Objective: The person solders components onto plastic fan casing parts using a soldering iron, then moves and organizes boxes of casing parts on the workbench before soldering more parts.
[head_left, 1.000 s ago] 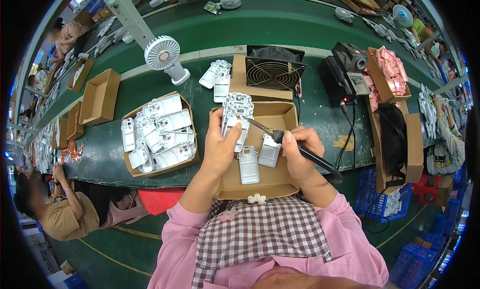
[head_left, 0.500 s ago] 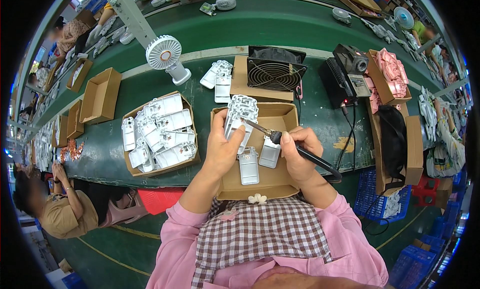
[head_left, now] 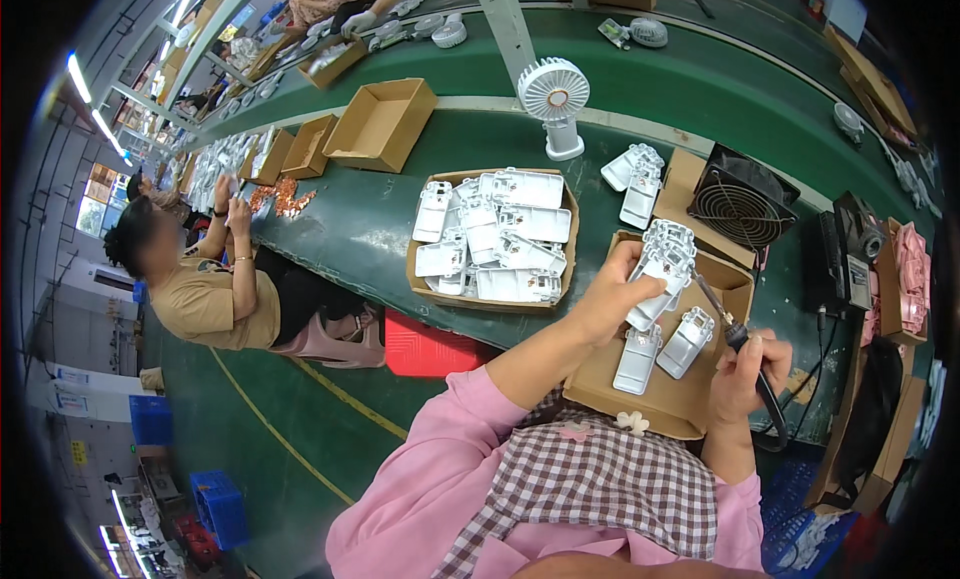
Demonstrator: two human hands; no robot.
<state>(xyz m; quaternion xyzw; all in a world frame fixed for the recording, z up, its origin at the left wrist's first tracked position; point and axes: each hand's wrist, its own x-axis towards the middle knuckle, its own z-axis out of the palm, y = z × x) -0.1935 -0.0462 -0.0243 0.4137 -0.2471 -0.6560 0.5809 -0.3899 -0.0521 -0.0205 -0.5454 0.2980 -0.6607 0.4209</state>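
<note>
My left hand (head_left: 618, 297) grips several white plastic housings (head_left: 664, 254) stacked together, thumb across their front, above a shallow cardboard box (head_left: 680, 409). My right hand (head_left: 745, 377) is closed around the dark handle of a soldering iron (head_left: 738, 335). The iron's metal shaft slants up and left, its tip close to the right edge of the held housings; I cannot tell whether it touches. Two more white housings, one on the left (head_left: 638, 363) and one on the right (head_left: 687, 342), lie in the box below my hands.
Left of my hands stands a carton (head_left: 468, 304) heaped with white housings. Behind are a white handheld fan (head_left: 555, 91), loose housings (head_left: 637, 184) and a black cooling fan (head_left: 742, 207). A black soldering station (head_left: 823, 264) and pink parts (head_left: 912, 269) sit right. A co-worker (head_left: 222, 304) sits left.
The view has swung left, so the bench appears farther right. The iron's tip has shifted from over the held housings to their right edge. Both hands keep their holds.
</note>
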